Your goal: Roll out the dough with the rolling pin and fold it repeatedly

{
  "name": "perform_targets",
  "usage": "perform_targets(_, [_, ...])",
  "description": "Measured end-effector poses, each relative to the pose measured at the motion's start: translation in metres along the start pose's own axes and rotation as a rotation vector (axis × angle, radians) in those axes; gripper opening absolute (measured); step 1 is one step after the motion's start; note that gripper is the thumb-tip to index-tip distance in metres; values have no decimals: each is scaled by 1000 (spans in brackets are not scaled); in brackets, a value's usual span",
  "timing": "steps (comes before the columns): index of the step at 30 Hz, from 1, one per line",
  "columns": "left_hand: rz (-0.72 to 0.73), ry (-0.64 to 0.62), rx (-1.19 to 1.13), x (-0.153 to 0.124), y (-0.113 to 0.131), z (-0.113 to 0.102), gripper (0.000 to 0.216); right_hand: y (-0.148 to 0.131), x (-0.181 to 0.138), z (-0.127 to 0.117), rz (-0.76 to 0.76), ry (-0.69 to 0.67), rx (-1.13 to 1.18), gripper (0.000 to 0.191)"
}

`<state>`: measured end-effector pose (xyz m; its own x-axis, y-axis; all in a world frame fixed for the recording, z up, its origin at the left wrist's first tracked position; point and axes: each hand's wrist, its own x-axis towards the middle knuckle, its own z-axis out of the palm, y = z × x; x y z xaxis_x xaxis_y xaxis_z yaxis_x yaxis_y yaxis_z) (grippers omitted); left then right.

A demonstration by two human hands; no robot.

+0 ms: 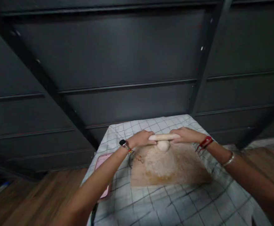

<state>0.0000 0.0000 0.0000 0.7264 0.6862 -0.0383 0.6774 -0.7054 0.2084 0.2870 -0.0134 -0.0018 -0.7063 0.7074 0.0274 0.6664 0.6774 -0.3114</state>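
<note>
A pale rolling pin (163,137) lies crosswise near the far edge of a floured wooden board (198,171). My left hand (143,138) is closed around its left end, and my right hand (183,135) grips the right end. Right under the pin's near side sits a round ball of dough (163,145), seemingly touching it. A broad patch of flour (160,161) covers the middle of the board, with a yellowish smear towards the near edge.
A white checked cloth (151,204) drapes the table under the board. To the left, partly behind my left forearm, lies a flat pink item (101,160) with a darker rim. Dark metal panels (127,56) rise beyond the table, and brown wood-look flooring (43,197) shows at both sides.
</note>
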Motion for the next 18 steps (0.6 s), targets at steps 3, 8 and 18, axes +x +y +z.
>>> perform_targets(3, [73, -27, -103, 2, -5, -4, 45, 1, 3, -5, -55, -36, 57, 42])
perform_targets(8, [80, -44, -155, 0, -8, -4, 48, 2, 10, -2, -66, -41, 71, 42])
perform_targets(18, [50, -18, -131, 5, -12, -8, 51, 6, 15, -7, -80, -13, 42, 41])
